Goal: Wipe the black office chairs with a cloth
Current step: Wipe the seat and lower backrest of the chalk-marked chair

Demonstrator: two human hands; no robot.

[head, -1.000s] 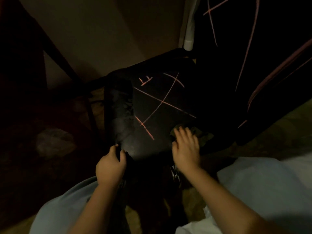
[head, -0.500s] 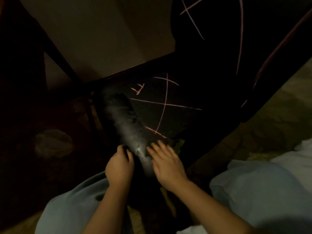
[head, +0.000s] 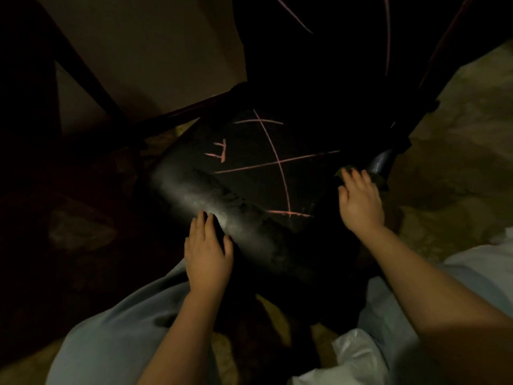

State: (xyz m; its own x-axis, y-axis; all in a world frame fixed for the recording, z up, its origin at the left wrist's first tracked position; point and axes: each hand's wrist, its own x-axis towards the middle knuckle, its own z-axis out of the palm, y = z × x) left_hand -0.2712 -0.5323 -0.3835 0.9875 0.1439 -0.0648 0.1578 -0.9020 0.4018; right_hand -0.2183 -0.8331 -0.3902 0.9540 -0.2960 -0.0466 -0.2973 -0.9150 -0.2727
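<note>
A black office chair seat (head: pixel 249 176) fills the middle of the head view, with pink chalk lines across it and a shiny, worn front edge. Its dark backrest (head: pixel 333 51), also chalk-marked, rises at the upper right. My left hand (head: pixel 206 251) rests with straight fingers on the seat's front edge. My right hand (head: pixel 359 201) lies flat on a dark green cloth (head: pixel 377 180) at the seat's right side, pressing it down. Only the cloth's edges show past the fingers.
A dark frame bar (head: pixel 91 79) slants along a pale wall (head: pixel 152 51) at the upper left. Mottled floor (head: pixel 458 162) lies to the right. My light-blue-clad knees (head: pixel 116 337) sit at the bottom, with a white plastic bag (head: pixel 358 357) at the lower right.
The seat has swung round under the hands. My right hand has slid with the cloth from the front edge to the seat's right side. My left hand's fingers have straightened on the front edge.
</note>
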